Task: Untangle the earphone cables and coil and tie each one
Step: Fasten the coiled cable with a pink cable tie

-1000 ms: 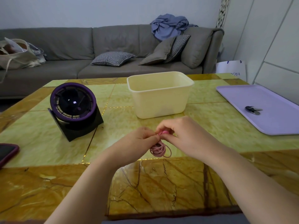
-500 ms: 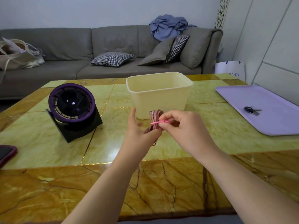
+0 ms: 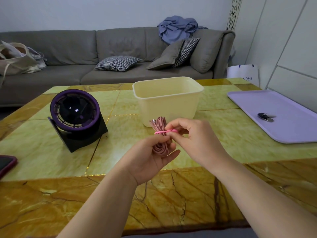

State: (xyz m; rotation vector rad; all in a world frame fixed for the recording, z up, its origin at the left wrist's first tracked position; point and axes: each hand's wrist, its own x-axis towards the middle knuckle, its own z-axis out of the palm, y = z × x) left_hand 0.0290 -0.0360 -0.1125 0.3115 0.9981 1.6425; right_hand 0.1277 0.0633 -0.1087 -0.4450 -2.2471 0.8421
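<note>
A pink earphone cable point(image 3: 159, 125) is folded into an upright bundle above the table. My left hand point(image 3: 151, 157) grips the bundle around its lower half, palm turned up. A bright pink elastic band point(image 3: 160, 132) runs across the bundle's middle. My right hand point(image 3: 192, 140) pinches the band's right end and pulls it taut sideways. A silver plug shows at the bundle's top left. The lower loops stick out between my left fingers.
A cream plastic tub point(image 3: 168, 102) stands just behind the hands. A purple fan point(image 3: 75, 115) on a black stand sits at the left. A lilac tray point(image 3: 281, 117) with keys point(image 3: 265, 116) lies at the right. A phone point(image 3: 6, 164) rests at the left edge.
The hands lifted the coiled cable off the table and turned it upright. The pink band now sits across the bundle, with my right hand stretching it; my left fingers have closed around the coil.
</note>
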